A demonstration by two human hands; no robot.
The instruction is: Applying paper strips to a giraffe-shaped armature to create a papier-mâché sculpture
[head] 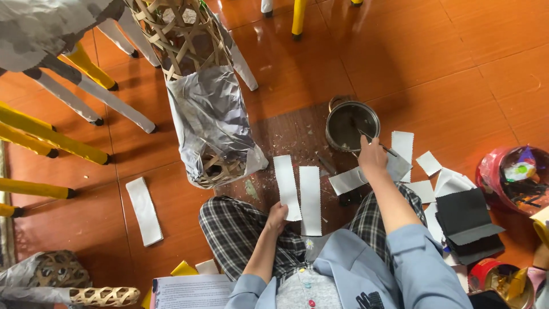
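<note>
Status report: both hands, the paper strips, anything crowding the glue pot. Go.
Left hand pinching white paper strip. Right hand holding brush at metal pot. Cut paper pieces scattered beside pot, none blocking it.

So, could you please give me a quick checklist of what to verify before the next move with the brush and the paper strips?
1. Right hand grips the brush: ok.
2. Brush tip inside the metal pot: ok.
3. Pot upright on the floor: ok.
4. Left hand holds the white paper strip by its lower end: ok.
5. Second strip lies within reach beside it: ok.
6. Brush loaded with paste: cannot tell.
</note>
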